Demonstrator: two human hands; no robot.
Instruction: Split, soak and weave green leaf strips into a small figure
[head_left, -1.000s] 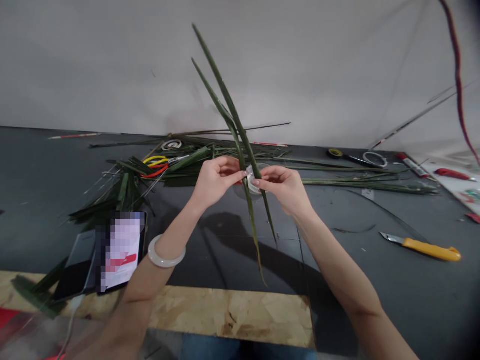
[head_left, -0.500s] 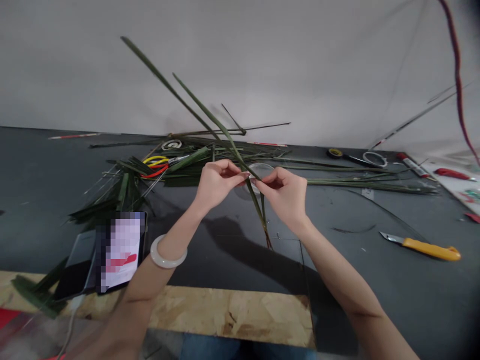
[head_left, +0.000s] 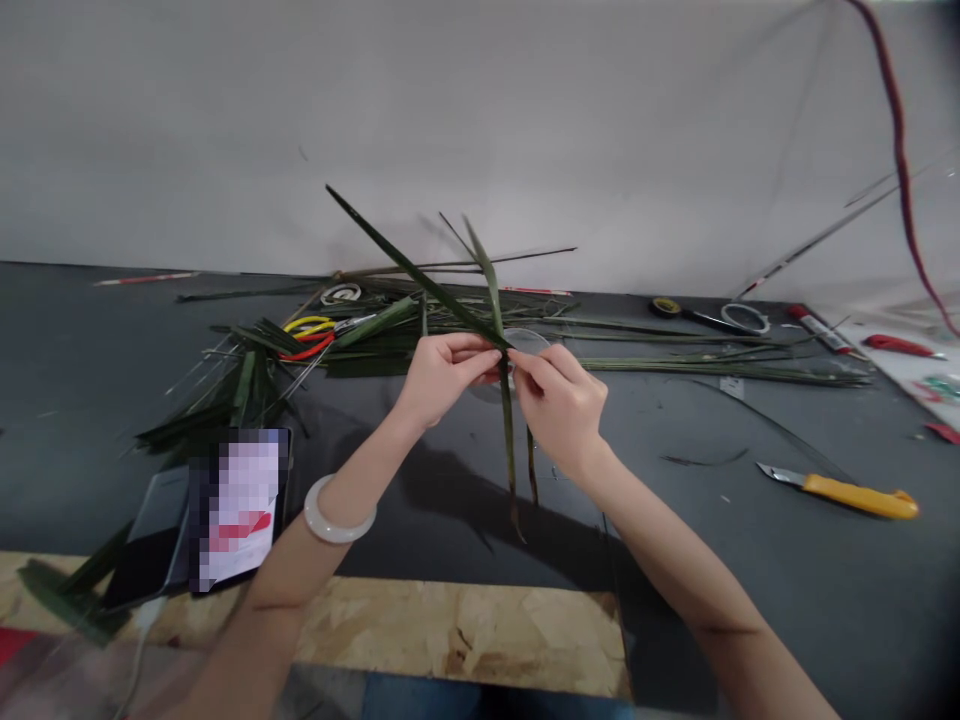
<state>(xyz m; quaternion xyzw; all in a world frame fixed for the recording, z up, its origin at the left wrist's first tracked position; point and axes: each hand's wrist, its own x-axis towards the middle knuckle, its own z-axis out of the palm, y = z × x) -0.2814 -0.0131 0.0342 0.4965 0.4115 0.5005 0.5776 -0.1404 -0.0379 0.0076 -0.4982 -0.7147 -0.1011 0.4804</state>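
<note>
Close together, the bare left hand (head_left: 441, 378) and the bare right hand (head_left: 562, 402) meet above the dark grey surface (head_left: 810, 600), working on two long, narrow green leaves (head_left: 409, 264). The left grip is closed, thumb and forefinger pinching the leaves near where they cross; the right grip is closed on them too, its fingers curled just beside the left fingertips. One leaf slants up toward the left, the other rises more steeply, and two thin, browning ends hang below the hands. A clear round plastic container (head_left: 526, 341) sits just behind the fingers, partly hidden by them. Beyond the hands, a loose spread of cut green foliage (head_left: 367, 360) lies across the surface, with yellow-handled scissors (head_left: 306, 325) and an orange-handled tool (head_left: 309, 350) among it at left. A glossy white bangle (head_left: 337, 533) circles the left forearm, near a lit phone (head_left: 240, 515) whose screen is partly pixelated. Well to the right lies a yellow-handled knife (head_left: 859, 495), its blade pointing left.
</note>
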